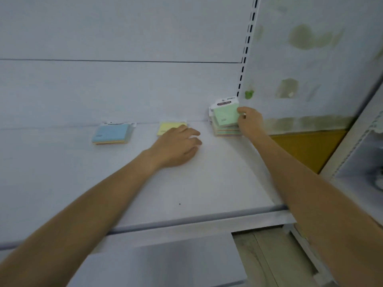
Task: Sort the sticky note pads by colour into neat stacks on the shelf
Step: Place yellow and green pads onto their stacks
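On the white shelf (217,179), a blue-topped stack of sticky note pads (112,133) lies at the back left. A yellow pad (169,127) lies at the back middle. My left hand (178,146) rests flat on the shelf just in front of the yellow pad, its fingers covering the pad's near right corner. At the back right corner sits a mixed pile of pads (227,131). My right hand (249,121) pinches a green pad (224,114) by its right edge and holds it tilted up above that pile.
The shelf's white back panel rises behind the pads, with a slotted upright (245,50) at the right. A stained side wall (310,59) stands right of the pile. The shelf's front lip (186,222) runs below my forearms.
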